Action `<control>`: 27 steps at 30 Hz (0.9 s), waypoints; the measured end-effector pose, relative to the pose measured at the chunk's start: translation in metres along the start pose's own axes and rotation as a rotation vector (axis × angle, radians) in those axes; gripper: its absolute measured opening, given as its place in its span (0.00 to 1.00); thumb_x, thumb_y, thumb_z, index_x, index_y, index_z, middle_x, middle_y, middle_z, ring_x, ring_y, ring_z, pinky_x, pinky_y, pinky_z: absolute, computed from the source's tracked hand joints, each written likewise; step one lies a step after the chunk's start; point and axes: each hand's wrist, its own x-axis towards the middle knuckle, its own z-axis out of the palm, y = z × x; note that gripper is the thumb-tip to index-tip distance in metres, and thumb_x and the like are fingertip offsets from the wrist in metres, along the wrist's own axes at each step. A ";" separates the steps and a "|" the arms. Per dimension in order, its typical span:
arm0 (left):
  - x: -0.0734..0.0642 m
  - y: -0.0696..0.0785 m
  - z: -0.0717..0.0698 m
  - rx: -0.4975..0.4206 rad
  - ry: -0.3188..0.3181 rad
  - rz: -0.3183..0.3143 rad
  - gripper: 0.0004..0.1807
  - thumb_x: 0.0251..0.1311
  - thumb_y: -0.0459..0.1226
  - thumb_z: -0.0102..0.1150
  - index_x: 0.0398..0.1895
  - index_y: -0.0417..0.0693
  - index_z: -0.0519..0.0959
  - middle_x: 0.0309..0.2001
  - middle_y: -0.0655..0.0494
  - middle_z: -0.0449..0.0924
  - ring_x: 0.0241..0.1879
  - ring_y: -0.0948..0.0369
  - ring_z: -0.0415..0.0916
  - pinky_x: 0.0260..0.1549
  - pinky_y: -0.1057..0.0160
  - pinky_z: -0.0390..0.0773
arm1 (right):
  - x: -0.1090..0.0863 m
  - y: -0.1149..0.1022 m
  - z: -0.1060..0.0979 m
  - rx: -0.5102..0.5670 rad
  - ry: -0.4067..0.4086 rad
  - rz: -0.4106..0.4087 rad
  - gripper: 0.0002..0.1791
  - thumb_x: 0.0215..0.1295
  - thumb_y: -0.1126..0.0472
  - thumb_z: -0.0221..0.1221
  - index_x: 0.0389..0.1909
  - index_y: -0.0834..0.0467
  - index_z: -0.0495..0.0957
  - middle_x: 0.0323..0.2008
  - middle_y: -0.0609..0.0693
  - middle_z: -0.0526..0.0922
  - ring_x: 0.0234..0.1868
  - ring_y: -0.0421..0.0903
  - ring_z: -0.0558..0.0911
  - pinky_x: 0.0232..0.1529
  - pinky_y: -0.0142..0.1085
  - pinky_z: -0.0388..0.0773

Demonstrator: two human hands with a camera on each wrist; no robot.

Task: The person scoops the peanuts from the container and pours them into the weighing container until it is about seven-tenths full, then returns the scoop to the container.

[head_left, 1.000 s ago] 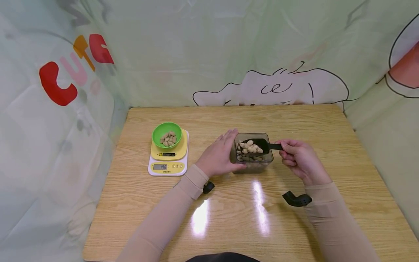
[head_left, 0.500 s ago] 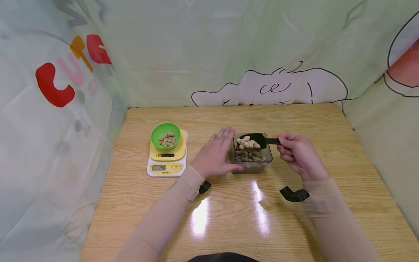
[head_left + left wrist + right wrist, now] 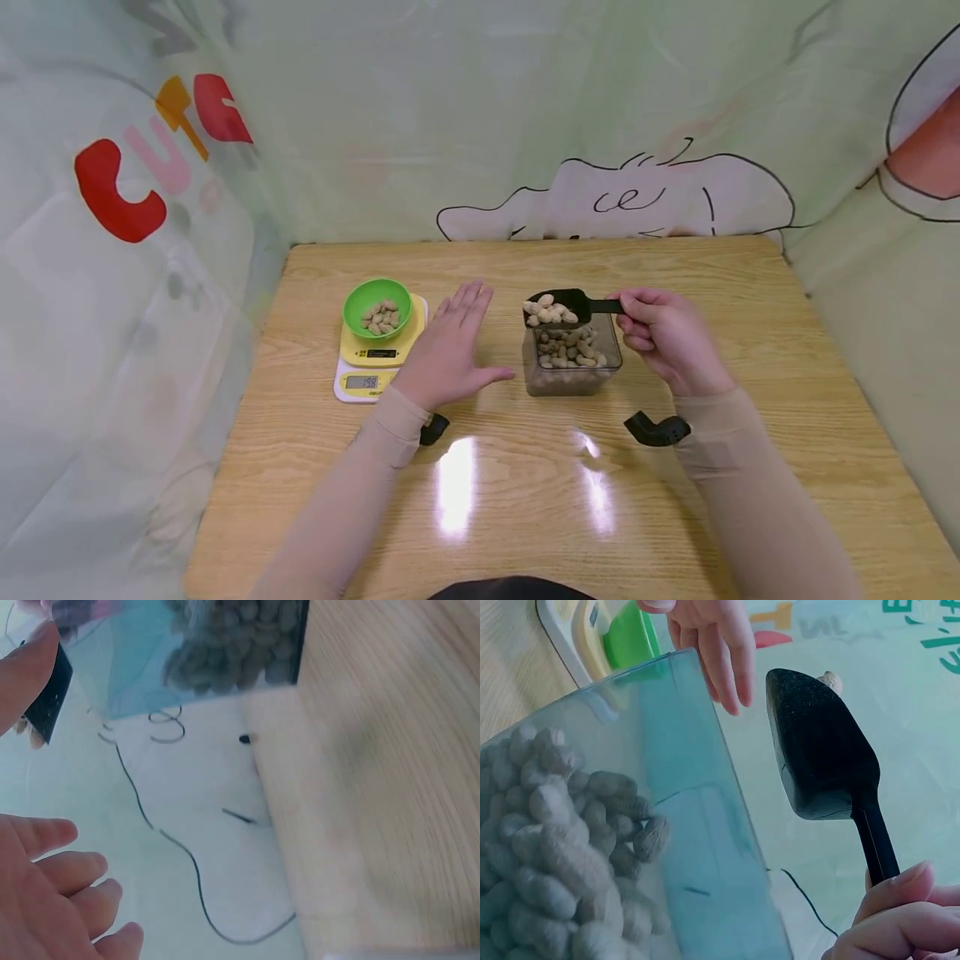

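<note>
I hold a black scoop (image 3: 558,304) heaped with peanuts above the clear tub (image 3: 573,362), just right of centre in the head view.

My right hand (image 3: 663,337) pinches the scoop's handle, fingers curled round it, with the loaded bowl over the tub's far-left rim. The tub sits on the wooden table (image 3: 525,500) and holds more peanuts. My left hand (image 3: 446,354) hovers with fingers spread wide, holding nothing, between the tub and the yellow scale (image 3: 378,367) at centre left. A green bowl (image 3: 377,305) with a few peanuts sits on the scale.
</note>
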 end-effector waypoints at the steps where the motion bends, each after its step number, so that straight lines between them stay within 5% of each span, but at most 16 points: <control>1: -0.003 -0.003 -0.001 0.004 0.002 -0.012 0.66 0.62 0.70 0.66 0.89 0.44 0.45 0.89 0.44 0.43 0.89 0.48 0.42 0.88 0.45 0.51 | 0.001 0.000 0.003 -0.005 0.000 -0.002 0.12 0.84 0.62 0.53 0.43 0.60 0.84 0.26 0.46 0.76 0.22 0.36 0.67 0.22 0.32 0.46; 10: -0.023 -0.027 -0.014 -0.038 0.087 -0.095 0.67 0.59 0.66 0.73 0.89 0.43 0.48 0.89 0.44 0.43 0.89 0.45 0.44 0.87 0.40 0.53 | 0.012 -0.006 0.029 -0.071 -0.010 -0.020 0.11 0.84 0.64 0.52 0.46 0.63 0.82 0.28 0.47 0.76 0.22 0.36 0.67 0.19 0.30 0.49; 15: -0.032 -0.036 -0.022 -0.059 0.099 -0.144 0.66 0.61 0.66 0.71 0.89 0.44 0.46 0.89 0.44 0.43 0.89 0.47 0.42 0.87 0.39 0.51 | 0.024 -0.005 0.043 -0.099 -0.011 -0.015 0.12 0.85 0.65 0.51 0.44 0.62 0.83 0.25 0.47 0.75 0.21 0.36 0.66 0.16 0.25 0.57; 27: -0.046 -0.060 -0.031 -0.078 0.115 -0.248 0.67 0.60 0.63 0.74 0.89 0.41 0.47 0.89 0.42 0.44 0.89 0.46 0.40 0.88 0.40 0.50 | 0.047 0.004 0.071 -0.108 -0.018 0.004 0.10 0.84 0.66 0.50 0.50 0.69 0.77 0.24 0.47 0.74 0.21 0.36 0.65 0.17 0.24 0.56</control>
